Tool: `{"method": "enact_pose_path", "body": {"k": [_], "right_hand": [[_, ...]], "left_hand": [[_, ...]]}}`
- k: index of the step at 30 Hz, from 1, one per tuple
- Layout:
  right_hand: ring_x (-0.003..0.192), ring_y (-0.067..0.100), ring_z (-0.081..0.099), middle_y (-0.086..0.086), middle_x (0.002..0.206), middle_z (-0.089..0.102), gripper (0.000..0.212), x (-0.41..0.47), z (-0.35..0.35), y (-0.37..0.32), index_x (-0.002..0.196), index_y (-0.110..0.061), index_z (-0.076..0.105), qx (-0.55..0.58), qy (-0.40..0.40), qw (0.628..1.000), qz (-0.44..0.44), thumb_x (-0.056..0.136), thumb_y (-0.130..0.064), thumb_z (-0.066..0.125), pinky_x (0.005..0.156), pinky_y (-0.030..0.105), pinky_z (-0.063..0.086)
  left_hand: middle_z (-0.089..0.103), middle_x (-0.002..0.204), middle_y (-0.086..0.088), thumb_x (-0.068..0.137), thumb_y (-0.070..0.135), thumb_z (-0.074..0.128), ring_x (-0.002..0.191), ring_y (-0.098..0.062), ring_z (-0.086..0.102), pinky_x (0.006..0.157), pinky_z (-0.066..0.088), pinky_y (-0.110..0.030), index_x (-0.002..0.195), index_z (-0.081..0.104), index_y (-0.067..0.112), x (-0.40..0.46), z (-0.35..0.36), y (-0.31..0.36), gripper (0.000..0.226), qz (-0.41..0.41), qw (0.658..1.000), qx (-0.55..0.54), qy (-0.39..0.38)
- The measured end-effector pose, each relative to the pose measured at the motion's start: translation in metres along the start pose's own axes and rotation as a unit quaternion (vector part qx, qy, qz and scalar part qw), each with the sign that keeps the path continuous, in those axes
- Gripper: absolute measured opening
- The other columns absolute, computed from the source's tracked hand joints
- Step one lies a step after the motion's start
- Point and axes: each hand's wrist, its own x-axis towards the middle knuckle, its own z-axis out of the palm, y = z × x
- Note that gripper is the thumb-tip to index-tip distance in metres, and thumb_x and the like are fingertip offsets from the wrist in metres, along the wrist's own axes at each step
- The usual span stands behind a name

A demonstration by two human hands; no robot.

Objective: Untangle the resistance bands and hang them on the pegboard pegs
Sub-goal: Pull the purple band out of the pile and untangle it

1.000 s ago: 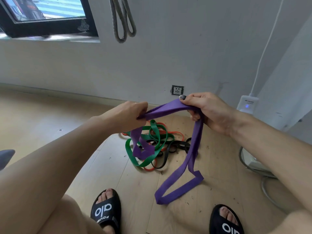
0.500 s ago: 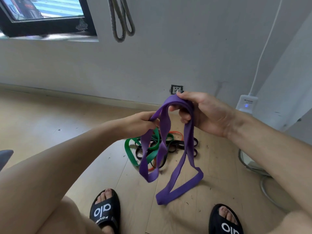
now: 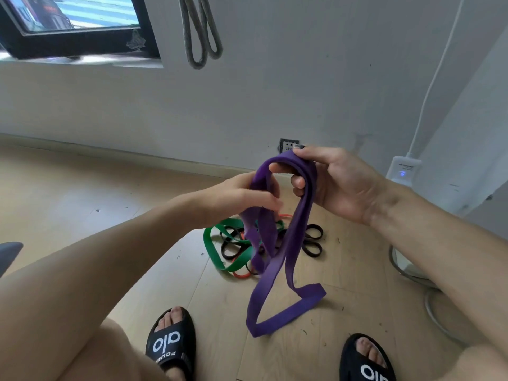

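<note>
A wide purple band (image 3: 277,273) hangs in front of me, folded over at its top. My right hand (image 3: 335,182) pinches that fold between thumb and fingers. My left hand (image 3: 242,196) grips the band's left strand just below the fold. Its lower loop trails down to the wooden floor between my feet. Behind it on the floor lies a tangle of a green band (image 3: 217,251), thin black bands (image 3: 312,243) and an orange band (image 3: 242,274). A grey band (image 3: 200,31) hangs on the wall above; its peg is out of view.
A wall socket (image 3: 288,145) sits low on the white wall. A white box with a blue light (image 3: 402,169) and its cable stand at the right, with grey cables (image 3: 431,306) on the floor. My feet in black slides (image 3: 170,342) are at the bottom. A window (image 3: 71,20) is upper left.
My hands have come close together, folding the purple band from a spread span into a tight loop. The band's short left loop now hangs beside the long one.
</note>
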Motion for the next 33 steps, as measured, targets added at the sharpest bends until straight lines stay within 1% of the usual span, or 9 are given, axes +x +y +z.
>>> {"method": "enact_pose_path", "body": {"k": [2,6,9,12,16,22,26,31,33], "right_hand": [[0.055,0.012,0.050,0.014,0.098,0.076,0.021,0.000,-0.001,0.000,0.092,-0.011,0.064,-0.020,0.002,1.000,-0.003,0.104,-0.019,0.048,0.057,0.022,0.043],[0.050,0.008,0.047,0.021,0.095,0.066,0.018,-0.001,-0.009,0.002,0.086,-0.012,0.059,-0.125,0.045,0.991,-0.008,0.102,-0.014,0.051,0.047,0.017,0.040],[0.047,0.006,0.049,0.019,0.092,0.056,0.024,-0.002,-0.014,0.004,0.077,-0.014,0.054,-0.161,0.053,0.986,0.002,0.100,-0.009,0.054,0.044,0.017,0.039],[0.047,0.010,0.046,0.011,0.075,0.063,0.024,-0.003,-0.017,0.005,0.078,-0.014,0.051,-0.184,0.041,0.982,0.015,0.100,-0.009,0.056,0.045,0.018,0.038],[0.045,0.008,0.046,0.003,0.065,0.060,0.027,-0.002,-0.034,0.007,0.074,-0.014,0.051,-0.219,0.069,0.973,0.036,0.100,-0.009,0.057,0.044,0.017,0.038],[0.060,0.015,0.059,0.017,0.086,0.070,0.012,-0.002,-0.056,0.019,0.095,-0.011,0.063,-0.335,0.066,0.934,0.105,0.101,-0.015,0.053,0.050,0.026,0.049],[0.070,0.028,0.068,0.020,0.087,0.073,0.046,0.000,-0.039,0.027,0.108,-0.009,0.065,-0.361,-0.012,0.924,0.128,0.102,-0.052,0.049,0.074,0.044,0.057],[0.062,0.029,0.066,0.011,0.080,0.071,0.078,0.007,-0.020,0.029,0.116,-0.009,0.059,-0.423,-0.003,0.900,0.102,0.080,-0.079,0.053,0.060,0.038,0.056],[0.074,0.030,0.074,0.004,0.092,0.076,0.077,0.007,-0.021,0.030,0.116,-0.022,0.061,-0.475,-0.012,0.873,0.109,0.072,-0.085,0.054,0.068,0.040,0.062]], "left_hand": [[0.061,0.076,-0.004,0.088,0.028,0.072,0.071,-0.016,0.062,0.072,0.054,-0.033,0.089,0.055,0.011,0.003,0.000,-0.006,0.024,0.002,0.995,0.095,0.043],[0.060,0.070,0.007,0.094,0.017,0.058,0.065,-0.015,0.057,0.070,0.051,-0.039,0.084,0.058,0.032,0.005,-0.011,-0.016,0.018,0.002,0.971,0.205,0.124],[0.061,0.075,0.004,0.092,0.015,0.057,0.066,-0.013,0.057,0.065,0.049,-0.029,0.090,0.060,0.029,-0.002,-0.022,-0.020,0.015,-0.019,0.944,0.316,0.095],[0.067,0.082,0.002,0.091,0.014,0.062,0.074,-0.016,0.064,0.068,0.055,-0.030,0.089,0.057,0.041,-0.011,-0.033,-0.031,0.027,-0.067,0.940,0.331,0.055],[0.068,0.082,0.003,0.088,0.013,0.068,0.072,-0.014,0.061,0.061,0.046,-0.022,0.113,0.059,0.037,-0.012,-0.048,-0.042,0.036,-0.058,0.921,0.371,0.100],[0.071,0.084,0.004,0.096,0.027,0.066,0.075,-0.013,0.069,0.070,0.058,-0.031,0.113,0.061,0.030,-0.010,-0.045,-0.038,0.018,-0.015,0.926,0.376,0.034],[0.069,0.082,0.008,0.098,0.029,0.063,0.072,-0.007,0.069,0.072,0.060,-0.030,0.102,0.058,0.037,-0.008,-0.038,-0.033,0.010,-0.021,0.930,0.368,0.013],[0.069,0.094,0.006,0.097,0.033,0.063,0.081,-0.012,0.069,0.074,0.061,-0.034,0.120,0.058,0.026,-0.001,-0.027,-0.028,0.025,-0.014,0.911,0.413,0.002],[0.069,0.097,0.007,0.098,0.034,0.063,0.083,-0.012,0.070,0.071,0.061,-0.030,0.121,0.057,0.027,0.000,-0.025,-0.024,0.025,-0.007,0.910,0.414,0.003]]}}
